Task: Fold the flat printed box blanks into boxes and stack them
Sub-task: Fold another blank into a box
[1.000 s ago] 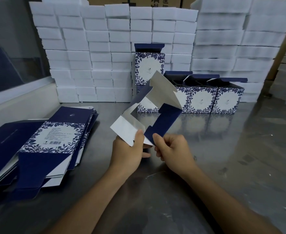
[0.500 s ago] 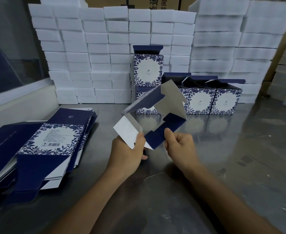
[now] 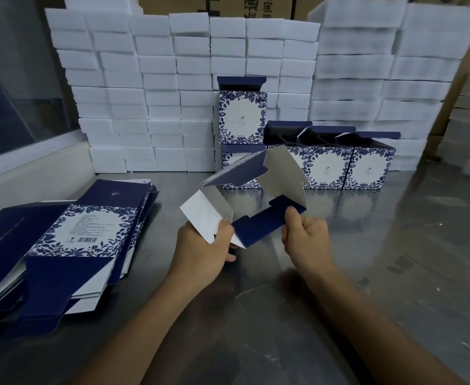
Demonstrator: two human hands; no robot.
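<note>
Inspector: While the left hand (image 3: 204,252) pinches a white flap of the half-opened blank (image 3: 253,201), the right hand (image 3: 304,234) grips its dark blue edge, thumb on top; the piece hangs above the steel table (image 3: 395,259) between both hands.

Supervisor: How much is finished?

Inspector: Beyond the hands stand the folded boxes (image 3: 325,168): a row on the table, at least three showing, and one box (image 3: 242,116) stacked on top at the row's left end. Their top flaps stand open.

Supervisor: And outstanding?

Inspector: The held blank is not yet squared; its bottom flaps appear unlocked. To the left of the left hand lies a pile of flat blanks (image 3: 69,245), so by that evidence the job is in an early stage. The white foam blocks (image 3: 156,93) behind play no part.
</note>
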